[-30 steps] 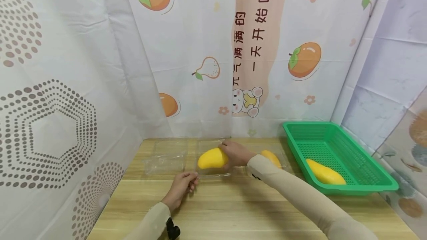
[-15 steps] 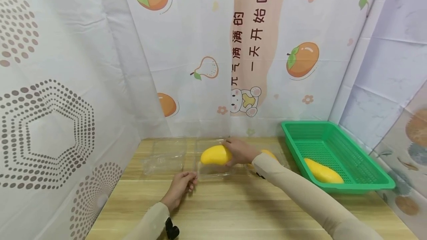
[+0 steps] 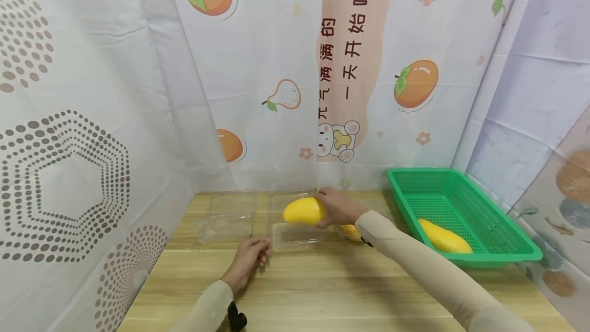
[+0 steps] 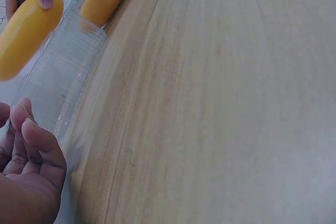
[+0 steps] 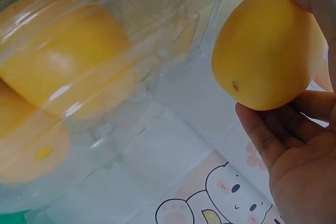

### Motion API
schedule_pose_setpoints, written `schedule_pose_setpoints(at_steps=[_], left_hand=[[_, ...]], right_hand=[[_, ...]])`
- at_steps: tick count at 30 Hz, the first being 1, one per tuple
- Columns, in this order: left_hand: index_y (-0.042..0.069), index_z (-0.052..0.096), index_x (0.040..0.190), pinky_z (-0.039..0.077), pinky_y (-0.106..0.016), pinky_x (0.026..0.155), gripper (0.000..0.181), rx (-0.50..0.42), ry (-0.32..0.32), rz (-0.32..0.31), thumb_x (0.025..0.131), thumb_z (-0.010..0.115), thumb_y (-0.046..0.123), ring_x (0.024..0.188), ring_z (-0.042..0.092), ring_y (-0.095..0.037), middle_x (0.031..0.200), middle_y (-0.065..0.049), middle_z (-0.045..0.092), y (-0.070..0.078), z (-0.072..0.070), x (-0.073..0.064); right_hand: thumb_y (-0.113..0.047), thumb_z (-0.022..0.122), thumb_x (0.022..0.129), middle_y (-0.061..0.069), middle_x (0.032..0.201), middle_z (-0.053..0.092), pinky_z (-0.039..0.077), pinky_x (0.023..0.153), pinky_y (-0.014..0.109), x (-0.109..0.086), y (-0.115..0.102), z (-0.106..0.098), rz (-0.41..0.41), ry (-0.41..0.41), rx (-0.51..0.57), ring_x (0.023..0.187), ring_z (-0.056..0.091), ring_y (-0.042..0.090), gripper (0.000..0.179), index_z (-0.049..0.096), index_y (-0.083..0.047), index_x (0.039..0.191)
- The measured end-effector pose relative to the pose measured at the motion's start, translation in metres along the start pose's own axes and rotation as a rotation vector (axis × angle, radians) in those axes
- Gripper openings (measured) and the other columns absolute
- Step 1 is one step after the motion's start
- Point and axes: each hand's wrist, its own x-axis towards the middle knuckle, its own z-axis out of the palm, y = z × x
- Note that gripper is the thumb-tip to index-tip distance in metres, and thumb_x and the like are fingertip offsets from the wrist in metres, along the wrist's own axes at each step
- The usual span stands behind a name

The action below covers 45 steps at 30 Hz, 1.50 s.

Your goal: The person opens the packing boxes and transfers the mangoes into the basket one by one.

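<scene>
In the head view my right hand (image 3: pixel 338 207) grips a yellow mango (image 3: pixel 304 211) by its right end, above the middle clear plastic box (image 3: pixel 295 234). The right wrist view shows the thumb on top of this mango (image 5: pixel 268 51) and the fingers beneath it. At the box's near left corner is my left hand (image 3: pixel 251 259), its fingers curled and pinching the rim; the left wrist view shows those fingertips (image 4: pixel 37 135) at the box's edge. To the right, mangoes (image 5: pixel 63 61) lie inside another clear box, partly hidden by my right forearm in the head view.
A green basket (image 3: pixel 511 234) stands at the right of the table (image 3: pixel 295 291) with one mango (image 3: pixel 444 237) in it. Another clear plastic box (image 3: pixel 226 224) sits at the left. A printed curtain (image 3: pixel 258 132) hangs behind the table.
My right hand has lifted the mango slightly and shifted it to the right, so more of the middle box's floor shows. My left hand has stayed at the box's corner.
</scene>
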Motion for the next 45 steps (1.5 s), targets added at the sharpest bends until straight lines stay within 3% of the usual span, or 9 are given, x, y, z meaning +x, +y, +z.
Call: schedule_pose_setpoints(at_steps=[7, 15, 21, 29, 45], left_hand=[[-0.011, 0.066, 0.105, 0.047, -0.022, 0.057, 0.030, 0.013, -0.007, -0.006, 0.104, 0.060, 0.018, 0.065, 0.052, -0.011, 0.082, -0.007, 0.065, -0.001, -0.003, 0.000], [-0.013, 0.065, 0.107, 0.047, -0.021, 0.058, 0.032, 0.018, -0.034, 0.012, 0.105, 0.058, 0.019, 0.066, 0.053, -0.010, 0.083, -0.008, 0.066, -0.001, -0.006, -0.003], [-0.012, 0.066, 0.104, 0.047, -0.022, 0.057, 0.031, 0.020, -0.015, 0.002, 0.105, 0.059, 0.018, 0.065, 0.053, -0.010, 0.083, -0.008, 0.066, -0.001, -0.005, -0.003], [-0.011, 0.067, 0.105, 0.047, -0.021, 0.056, 0.028, 0.059, -0.013, 0.010, 0.104, 0.060, 0.016, 0.065, 0.054, -0.011, 0.084, -0.011, 0.067, -0.001, -0.003, 0.000], [-0.011, 0.067, 0.103, 0.048, -0.020, 0.055, 0.026, 0.046, -0.007, 0.014, 0.103, 0.060, 0.014, 0.064, 0.054, -0.011, 0.081, -0.009, 0.066, -0.001, -0.005, 0.001]], right_hand=[[-0.039, 0.092, 0.076, 0.015, 0.124, 0.060, 0.052, 0.095, 0.043, -0.004, 0.002, -0.007, 0.109, -0.079, 0.029, 0.107, 0.057, 0.028, 0.081, 0.058, 0.003, 0.136], [-0.034, 0.094, 0.073, 0.013, 0.117, 0.061, 0.052, 0.091, 0.042, -0.008, 0.006, -0.011, 0.126, -0.046, 0.040, 0.101, 0.056, 0.026, 0.075, 0.061, 0.003, 0.130], [-0.034, 0.093, 0.074, 0.012, 0.115, 0.061, 0.053, 0.089, 0.042, -0.015, 0.011, -0.016, 0.165, -0.064, 0.050, 0.097, 0.056, 0.024, 0.074, 0.061, 0.003, 0.129], [-0.041, 0.093, 0.073, 0.005, 0.107, 0.058, 0.052, 0.082, 0.036, -0.029, 0.023, -0.025, 0.203, -0.057, 0.031, 0.090, 0.053, 0.019, 0.074, 0.063, -0.001, 0.127], [-0.039, 0.092, 0.074, 0.015, 0.120, 0.062, 0.054, 0.085, 0.043, -0.047, 0.032, -0.040, 0.274, -0.033, 0.038, 0.097, 0.058, 0.025, 0.078, 0.061, 0.003, 0.132]])
